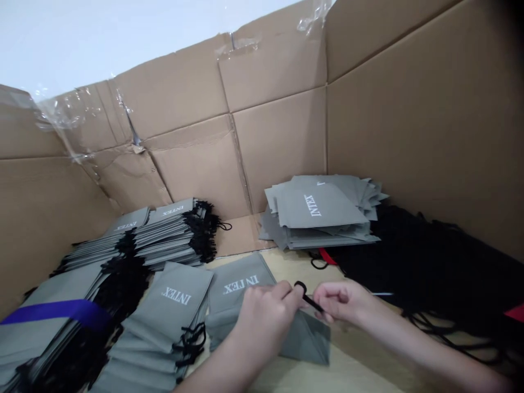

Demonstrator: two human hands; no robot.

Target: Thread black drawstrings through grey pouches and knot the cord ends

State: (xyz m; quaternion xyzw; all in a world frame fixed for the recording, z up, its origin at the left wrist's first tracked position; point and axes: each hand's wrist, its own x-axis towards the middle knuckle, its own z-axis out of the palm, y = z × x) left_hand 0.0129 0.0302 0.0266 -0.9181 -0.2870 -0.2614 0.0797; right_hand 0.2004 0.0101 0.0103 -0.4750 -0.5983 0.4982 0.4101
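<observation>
My left hand point(268, 311) and my right hand point(341, 300) are close together over the table, each with closed fingers. A short black cord point(313, 304) runs between them, looped at the left fingertips and pinched at its other end by the right fingers. Under my left hand lies a grey fabric pouch point(305, 341), partly covered by the hand; whether the cord is threaded through it I cannot tell. Another grey pouch point(241, 278) with white INTEX lettering lies just behind my left hand.
Grey pouches with black cords are piled at left point(164, 240), one pile under a purple band point(57, 311). Nearer stands a fanned stack point(176, 295). Cordless grey pieces point(319, 204) are heaped at the back. Black cords point(417, 262) cover the right side. Cardboard walls point(278, 131) enclose the table.
</observation>
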